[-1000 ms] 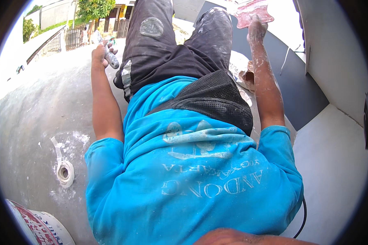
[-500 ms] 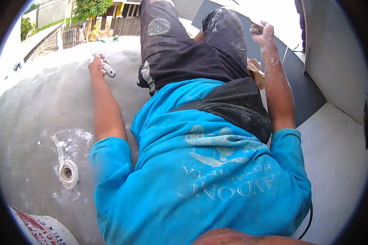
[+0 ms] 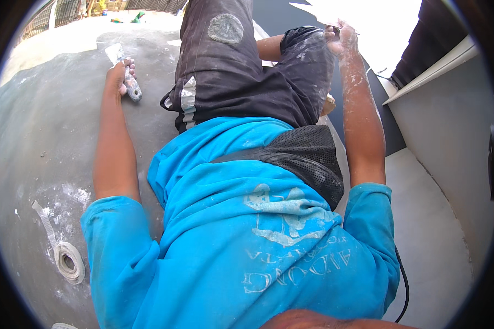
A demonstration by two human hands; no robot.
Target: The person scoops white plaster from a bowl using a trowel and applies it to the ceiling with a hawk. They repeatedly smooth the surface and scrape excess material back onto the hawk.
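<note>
My left hand (image 3: 121,77) is closed round a putty knife (image 3: 132,89) above the grey floor at the left. The knife's pale, smeared blade (image 3: 114,53) points away from me and its rounded, spattered handle end points back. Beyond my bent knee, my right hand (image 3: 343,39), dusted white, is closed with its fingertips at a thin, flat edge. Glare washes out that area, so I cannot make out what it grips. A roll of white mesh tape (image 3: 78,270) lies on the floor left of my body, its loose end (image 3: 44,222) stretched away from it.
White powder smears (image 3: 74,194) mark the grey floor (image 3: 38,131) near the tape. A grey wall (image 3: 450,104) with a pale ledge (image 3: 439,68) stands close on my right. A black cable (image 3: 405,285) hangs beside my right sleeve. Fencing (image 3: 156,5) and small green objects (image 3: 139,17) are far off.
The view has tilted and shifted, bringing the tape roll lower and further left, with the bucket almost out of sight. Both hands keep their closed grips; my left hand appears further left.
</note>
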